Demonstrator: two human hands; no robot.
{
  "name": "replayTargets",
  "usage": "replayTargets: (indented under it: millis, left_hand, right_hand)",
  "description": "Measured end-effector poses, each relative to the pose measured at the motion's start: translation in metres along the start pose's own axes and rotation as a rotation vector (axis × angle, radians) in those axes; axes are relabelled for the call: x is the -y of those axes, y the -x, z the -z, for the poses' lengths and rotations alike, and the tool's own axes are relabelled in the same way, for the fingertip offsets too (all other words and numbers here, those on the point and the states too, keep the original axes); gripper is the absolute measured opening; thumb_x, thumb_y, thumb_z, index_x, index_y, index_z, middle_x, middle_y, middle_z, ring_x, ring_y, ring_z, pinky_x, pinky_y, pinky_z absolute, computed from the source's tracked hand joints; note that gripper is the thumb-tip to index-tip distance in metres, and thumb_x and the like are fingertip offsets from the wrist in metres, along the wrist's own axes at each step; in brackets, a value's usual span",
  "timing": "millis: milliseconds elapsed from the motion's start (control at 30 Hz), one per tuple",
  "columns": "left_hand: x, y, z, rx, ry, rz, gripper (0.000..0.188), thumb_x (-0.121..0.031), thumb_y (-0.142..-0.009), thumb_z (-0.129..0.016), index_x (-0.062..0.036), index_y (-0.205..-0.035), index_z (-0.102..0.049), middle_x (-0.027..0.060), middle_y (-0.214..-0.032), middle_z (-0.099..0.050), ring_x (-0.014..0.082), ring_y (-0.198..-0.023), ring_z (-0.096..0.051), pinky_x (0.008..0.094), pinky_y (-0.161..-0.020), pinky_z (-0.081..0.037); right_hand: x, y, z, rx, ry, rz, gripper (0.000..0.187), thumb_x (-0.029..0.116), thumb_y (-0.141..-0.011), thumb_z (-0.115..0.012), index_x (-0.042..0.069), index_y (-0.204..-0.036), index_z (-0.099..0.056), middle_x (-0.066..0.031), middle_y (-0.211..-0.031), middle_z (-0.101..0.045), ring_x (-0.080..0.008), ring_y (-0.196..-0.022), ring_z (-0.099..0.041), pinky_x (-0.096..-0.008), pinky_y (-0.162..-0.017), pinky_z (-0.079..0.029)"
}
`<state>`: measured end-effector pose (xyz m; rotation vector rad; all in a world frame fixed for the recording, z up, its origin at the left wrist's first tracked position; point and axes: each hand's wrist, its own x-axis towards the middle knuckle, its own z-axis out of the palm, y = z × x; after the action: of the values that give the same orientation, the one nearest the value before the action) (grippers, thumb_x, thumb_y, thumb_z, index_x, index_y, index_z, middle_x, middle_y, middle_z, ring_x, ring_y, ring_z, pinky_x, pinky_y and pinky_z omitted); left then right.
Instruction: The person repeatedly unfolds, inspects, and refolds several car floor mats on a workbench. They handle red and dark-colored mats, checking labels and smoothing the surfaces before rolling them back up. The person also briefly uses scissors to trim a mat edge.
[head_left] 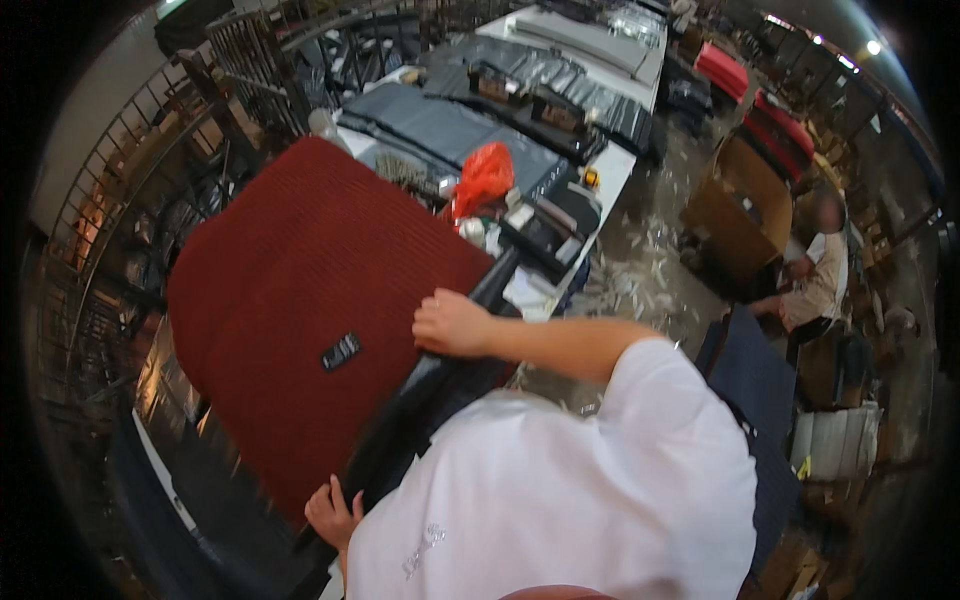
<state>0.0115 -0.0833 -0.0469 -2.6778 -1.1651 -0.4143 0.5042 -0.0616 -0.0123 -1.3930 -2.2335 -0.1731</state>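
A large dark red ribbed mat with a small black label lies in front of me. Along its near side runs a shiny black strip or backing, close against my white shirt. My right hand is closed at the mat's near right edge, fingers curled over the red surface and the black strip. At the near left corner my left hand grips the mat's edge, its thumb and fingers partly showing. What lies under both palms is hidden.
Beyond the mat, a long white table carries grey and black wrapped mats, an orange plastic bag and small tools. Metal railings stand at left. On the right, a person sits near a cardboard box; scraps litter the floor.
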Motion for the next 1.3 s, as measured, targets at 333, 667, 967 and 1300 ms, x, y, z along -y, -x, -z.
replayTargets:
  millis: [333,667,967,1300]
  left_hand:
    - [0.036,-0.086,0.028,0.294,0.574,0.26,0.028,-0.033,-0.097,-0.068,-0.0058,-0.102,-0.063,0.0164,-0.09,-0.067,0.0396,-0.087,-0.066,0.0469,-0.074,-0.05]
    - [-0.028,-0.111,0.001,0.058,0.073,0.149,0.053,-0.021,-0.088,-0.076,-0.0098,-0.137,-0.061,0.0133,-0.137,-0.054,0.036,-0.131,-0.05,0.0499,-0.112,-0.038]
    - [0.022,-0.19,-0.002,0.287,0.461,0.14,0.019,-0.023,-0.101,-0.061,-0.0068,-0.111,-0.059,0.0151,-0.112,-0.059,0.0375,-0.103,-0.061,0.0471,-0.087,-0.052]
    - [-0.02,-0.193,-0.021,-0.036,0.027,0.295,0.045,-0.033,-0.099,-0.065,-0.0094,-0.137,-0.06,0.0126,-0.129,-0.054,0.0329,-0.127,-0.049,0.0508,-0.113,-0.035]
  right_hand:
    - [0.046,0.023,0.005,-0.02,0.072,-0.141,0.046,0.053,-0.092,-0.069,0.01,-0.107,-0.063,-0.0104,-0.117,-0.06,-0.0313,-0.111,-0.056,-0.0466,-0.101,-0.043]
    - [0.003,-0.079,-0.034,0.125,0.114,-0.259,0.043,0.054,-0.097,-0.063,0.012,-0.099,-0.07,-0.0099,-0.101,-0.068,-0.0292,-0.1,-0.063,-0.0433,-0.086,-0.048]
    - [0.044,-0.065,-0.02,-0.013,0.111,-0.142,0.042,0.049,-0.093,-0.07,0.009,-0.104,-0.063,-0.0122,-0.116,-0.059,-0.033,-0.11,-0.056,-0.0491,-0.095,-0.043]
    - [-0.019,-0.153,-0.07,0.117,0.087,-0.26,0.022,0.032,-0.098,-0.065,0.01,-0.094,-0.064,-0.0079,-0.097,-0.064,-0.0286,-0.098,-0.061,-0.0419,-0.086,-0.048]
